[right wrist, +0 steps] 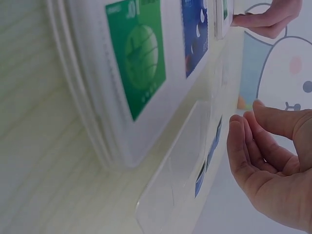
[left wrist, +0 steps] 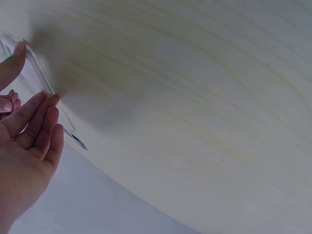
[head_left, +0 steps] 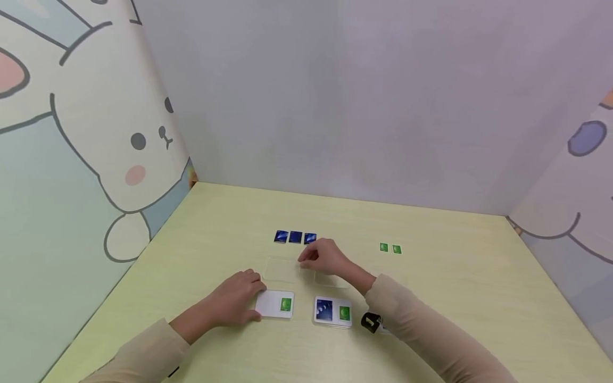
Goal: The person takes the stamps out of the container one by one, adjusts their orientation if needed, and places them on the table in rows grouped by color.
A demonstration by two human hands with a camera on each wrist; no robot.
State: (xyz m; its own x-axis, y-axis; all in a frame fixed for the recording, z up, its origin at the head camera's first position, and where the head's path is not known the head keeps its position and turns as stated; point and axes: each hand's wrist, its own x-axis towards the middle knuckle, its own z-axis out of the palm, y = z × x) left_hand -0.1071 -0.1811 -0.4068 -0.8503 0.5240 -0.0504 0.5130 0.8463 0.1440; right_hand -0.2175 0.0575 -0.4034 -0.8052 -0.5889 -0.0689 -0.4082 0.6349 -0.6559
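My left hand lies at the left end of a white card in a clear case, bearing one green stamp. Its thumb and fingers hold opposite edges of the case, also seen in the left wrist view. Over the gap between two clear plastic covers hovers my right hand, loosely curled. Nothing shows between its fingers in the right wrist view. To the right of the left card, a second cased card carries a blue stamp and a green stamp.
Three dark blue stamps form a row behind the covers, the rightmost close to my right hand. Farther right lie two green stamps. A small black object sits beside my right sleeve. Walls bound the pale wooden table.
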